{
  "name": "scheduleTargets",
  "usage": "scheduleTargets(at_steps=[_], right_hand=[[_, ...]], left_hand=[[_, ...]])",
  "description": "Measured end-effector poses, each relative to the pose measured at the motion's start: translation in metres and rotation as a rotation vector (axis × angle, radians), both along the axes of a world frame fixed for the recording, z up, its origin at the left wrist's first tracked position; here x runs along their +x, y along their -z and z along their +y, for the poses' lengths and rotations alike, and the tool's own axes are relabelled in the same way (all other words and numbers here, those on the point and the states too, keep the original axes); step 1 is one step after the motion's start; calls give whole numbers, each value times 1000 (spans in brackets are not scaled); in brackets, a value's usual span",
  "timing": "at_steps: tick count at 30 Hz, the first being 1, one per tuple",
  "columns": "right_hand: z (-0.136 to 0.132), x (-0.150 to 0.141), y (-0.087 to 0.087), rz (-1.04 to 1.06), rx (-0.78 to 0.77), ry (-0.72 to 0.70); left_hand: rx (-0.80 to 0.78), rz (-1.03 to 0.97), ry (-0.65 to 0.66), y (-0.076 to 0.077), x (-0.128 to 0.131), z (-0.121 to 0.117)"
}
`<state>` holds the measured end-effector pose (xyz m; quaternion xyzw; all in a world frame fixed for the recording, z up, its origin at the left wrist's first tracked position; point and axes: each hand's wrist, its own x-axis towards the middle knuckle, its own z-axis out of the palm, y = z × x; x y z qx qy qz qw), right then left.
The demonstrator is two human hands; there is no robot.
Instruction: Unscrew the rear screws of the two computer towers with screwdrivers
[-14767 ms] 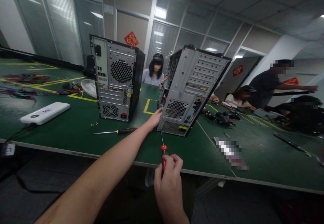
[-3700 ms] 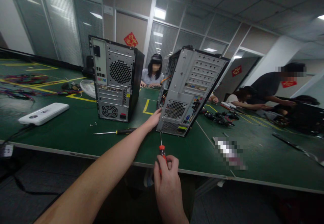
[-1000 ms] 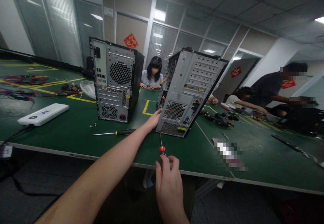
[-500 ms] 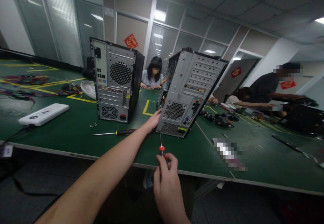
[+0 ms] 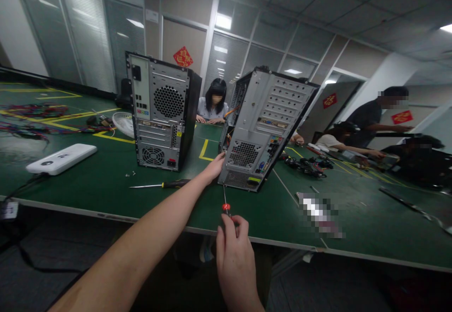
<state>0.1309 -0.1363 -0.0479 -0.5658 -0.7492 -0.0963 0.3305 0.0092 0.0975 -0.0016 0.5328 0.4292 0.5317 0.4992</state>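
Note:
A grey-and-black computer case [image 5: 256, 109] stands on the table with its back panel facing me, leaning in view. My left hand [image 5: 214, 167] is on its lower left edge and holds it; some of its fingers are hidden at the case's open side. In my right hand [image 5: 235, 248] is a screwdriver [image 5: 226, 207] with a red handle, gripped by closed fingers. The thin shaft points up, its tip at the bottom left corner of the back panel. Left of my forearm lies a second screwdriver [image 5: 148, 187] with a black and yellow handle.
Another computer case [image 5: 158, 109] stands upright to the left. A white power bank [image 5: 61, 159] with a cable, small screws [image 5: 130, 174], a white basket [image 5: 123, 124] and cable bundles [image 5: 310, 165] lie on the green table [image 5: 275, 218]. People sit across and work at the right.
My right hand's fingers have shifted slightly around the screwdriver handle. My left hand and the case stay in place. At the right, a co-worker has changed posture and arm position.

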Motion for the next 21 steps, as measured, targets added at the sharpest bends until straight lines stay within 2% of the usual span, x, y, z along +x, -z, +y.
scheduleTargets(at_steps=[5,9,16,21], right_hand=[[1,2,-1,-14,15,19],[1,0,-1,62,19,-14],[-2,-4,-2,194,-30,-85],[-3,-3,-2,158,-35,-103]], left_hand=[[2,-33,6,-1,2,-1],[44,-59,10,0,4,1],[22,-29,-4,0,2,-1],[29,-36,0,-2,2,-3]])
